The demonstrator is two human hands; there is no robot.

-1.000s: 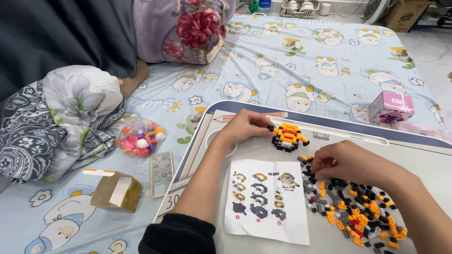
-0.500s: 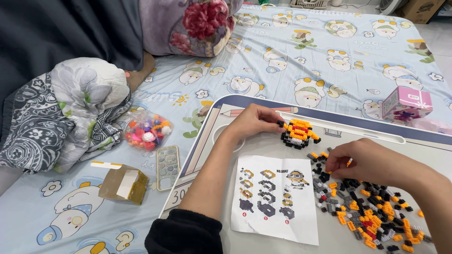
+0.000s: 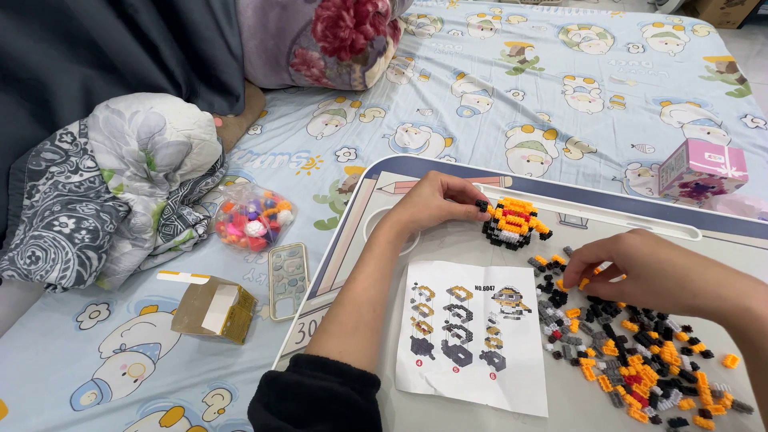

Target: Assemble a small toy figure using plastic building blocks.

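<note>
Mid-build: left hand (image 3: 436, 204) pinched the orange brick model (image 3: 514, 223) at centre; right hand (image 3: 632, 264), fingers curled, picked among loose bricks (image 3: 632, 360).

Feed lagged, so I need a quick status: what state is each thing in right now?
Model: partly built, flat on the tray, gripped by left hand.
Loose bricks: scattered pile, right hand picking in it.
Instruction sheet: unfolded, flat.
Brown box: open, on its side.
Bag of beads: closed.
Pink box: closed, tilted.
</note>
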